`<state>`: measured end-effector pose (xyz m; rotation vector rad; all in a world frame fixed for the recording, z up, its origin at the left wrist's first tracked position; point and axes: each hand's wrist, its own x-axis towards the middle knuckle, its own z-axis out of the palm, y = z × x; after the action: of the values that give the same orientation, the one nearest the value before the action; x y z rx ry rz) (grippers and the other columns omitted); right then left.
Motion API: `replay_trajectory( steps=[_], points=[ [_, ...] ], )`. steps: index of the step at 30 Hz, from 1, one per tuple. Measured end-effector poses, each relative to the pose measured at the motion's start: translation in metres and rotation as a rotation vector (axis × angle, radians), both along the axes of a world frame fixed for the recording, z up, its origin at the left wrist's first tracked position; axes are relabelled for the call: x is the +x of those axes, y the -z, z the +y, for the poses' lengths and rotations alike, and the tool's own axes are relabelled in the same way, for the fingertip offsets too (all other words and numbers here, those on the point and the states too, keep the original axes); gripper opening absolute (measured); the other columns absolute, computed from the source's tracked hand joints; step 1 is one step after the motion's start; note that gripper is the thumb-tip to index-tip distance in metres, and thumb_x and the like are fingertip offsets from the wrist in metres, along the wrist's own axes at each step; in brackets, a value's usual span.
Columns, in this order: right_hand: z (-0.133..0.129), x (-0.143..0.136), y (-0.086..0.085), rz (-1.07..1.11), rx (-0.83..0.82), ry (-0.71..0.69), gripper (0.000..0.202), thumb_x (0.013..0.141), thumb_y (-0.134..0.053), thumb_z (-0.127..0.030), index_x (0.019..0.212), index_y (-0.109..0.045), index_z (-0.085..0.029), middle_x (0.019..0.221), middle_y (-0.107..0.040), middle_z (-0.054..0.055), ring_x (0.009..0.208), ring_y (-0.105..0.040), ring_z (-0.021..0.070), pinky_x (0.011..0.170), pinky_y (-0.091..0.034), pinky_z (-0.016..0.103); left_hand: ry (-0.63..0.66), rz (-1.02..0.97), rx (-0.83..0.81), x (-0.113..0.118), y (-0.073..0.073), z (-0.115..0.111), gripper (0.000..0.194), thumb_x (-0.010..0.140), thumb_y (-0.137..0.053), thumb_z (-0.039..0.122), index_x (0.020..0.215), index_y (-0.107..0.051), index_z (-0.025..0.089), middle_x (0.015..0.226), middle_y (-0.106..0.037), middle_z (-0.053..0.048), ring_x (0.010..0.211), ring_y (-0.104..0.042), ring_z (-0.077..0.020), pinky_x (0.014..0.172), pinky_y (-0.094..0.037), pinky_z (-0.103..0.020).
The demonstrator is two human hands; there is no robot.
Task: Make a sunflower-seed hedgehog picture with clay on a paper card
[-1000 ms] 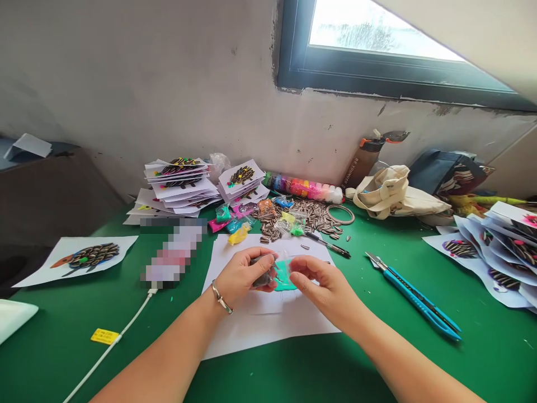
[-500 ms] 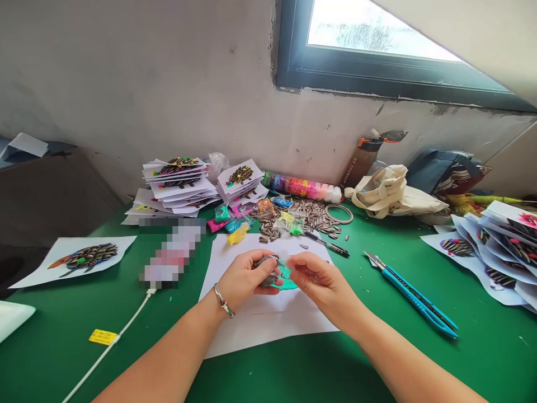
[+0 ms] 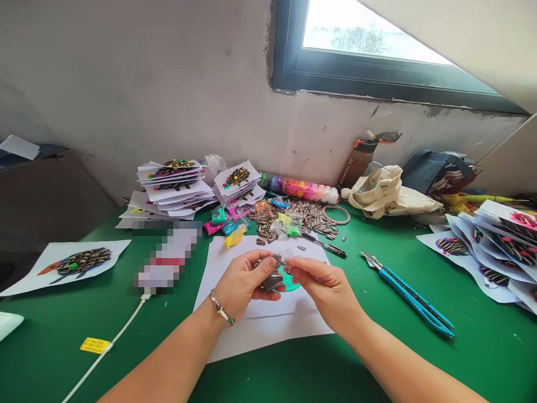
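In the head view, my left hand (image 3: 247,277) is closed around a small plastic packet of dark grey modelling clay (image 3: 272,280), with the thumb pressed on top. My right hand (image 3: 321,282) is just to its right, thumb and fingertips pinched together at the packet's clear plastic edge. Beneath both hands lies white paper (image 3: 268,341). A flat turquoise-green patch (image 3: 290,281) shows between the hands, partly covered by them; whether it lies on the paper is hard to tell.
Behind the paper are small coloured clay packets (image 3: 235,236), a heap of sunflower seeds (image 3: 310,215), a tape ring (image 3: 336,215) and a black pen (image 3: 329,246). A blue utility knife (image 3: 413,296) lies right. Seed-picture cards (image 3: 172,190) are stacked behind, with a white cable (image 3: 121,336) at left.
The view has shifted slightly. My right fingertips have turned and stay pinched beside the grey clay packet, which my left hand still holds.
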<state>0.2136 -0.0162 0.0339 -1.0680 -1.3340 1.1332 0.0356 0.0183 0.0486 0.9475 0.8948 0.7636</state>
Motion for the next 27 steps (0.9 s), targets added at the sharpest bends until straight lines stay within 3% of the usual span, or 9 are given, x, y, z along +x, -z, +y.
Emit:
replay_trajectory(
  steps=[5,8,11,20,27],
  points=[
    [-0.001,-0.002,-0.001,-0.055,-0.116,-0.087,0.030,0.082,-0.062,-0.030,0.112,-0.066,-0.031,0.087,-0.068,0.001,0.082,-0.060,0.0174,0.080,-0.049,0.038,0.016,0.034,0.086,-0.002,-0.004,0.000,0.033,0.072,-0.071,0.045,0.083,-0.063,0.015,0.066,-0.062,-0.002,0.058,-0.065,-0.0183,0.048,-0.053,-0.026],
    [-0.003,-0.005,0.000,-0.028,-0.131,-0.132,0.041,0.079,-0.065,-0.027,0.119,-0.060,-0.033,0.095,-0.065,0.000,0.077,-0.058,0.0152,0.078,-0.049,0.038,0.051,0.051,0.137,-0.001,-0.008,-0.003,0.030,0.072,-0.071,0.043,0.082,-0.065,0.015,0.065,-0.063,-0.003,0.054,-0.061,-0.0152,0.048,-0.052,-0.026],
    [-0.004,-0.007,-0.002,-0.005,-0.109,-0.143,0.033,0.079,-0.065,-0.026,0.112,-0.063,-0.030,0.104,-0.062,0.002,0.076,-0.059,0.0146,0.075,-0.050,0.036,0.063,0.058,0.164,0.002,-0.011,-0.005,0.026,0.073,-0.070,0.040,0.075,-0.065,0.015,0.061,-0.062,-0.002,0.051,-0.057,-0.0130,0.047,-0.051,-0.025],
    [-0.007,-0.015,-0.007,0.057,-0.067,-0.081,0.012,0.081,-0.062,-0.022,0.093,-0.060,-0.024,0.088,-0.057,-0.001,0.067,-0.062,0.0125,0.070,-0.050,0.032,-0.027,0.060,0.161,0.013,-0.010,-0.012,0.023,0.072,-0.070,0.036,0.071,-0.060,0.015,0.057,-0.062,-0.002,0.052,-0.060,-0.0147,0.046,-0.051,-0.025],
    [-0.004,-0.010,-0.008,-0.181,0.042,-0.014,0.002,0.079,-0.059,-0.019,0.080,-0.060,-0.022,0.079,-0.054,0.000,0.075,-0.054,0.0146,0.072,-0.046,0.031,-0.050,0.085,0.140,0.014,-0.008,-0.015,0.024,0.073,-0.068,0.037,0.069,-0.061,0.014,0.054,-0.062,-0.001,0.049,-0.060,-0.0126,0.045,-0.050,-0.021]
  ],
)
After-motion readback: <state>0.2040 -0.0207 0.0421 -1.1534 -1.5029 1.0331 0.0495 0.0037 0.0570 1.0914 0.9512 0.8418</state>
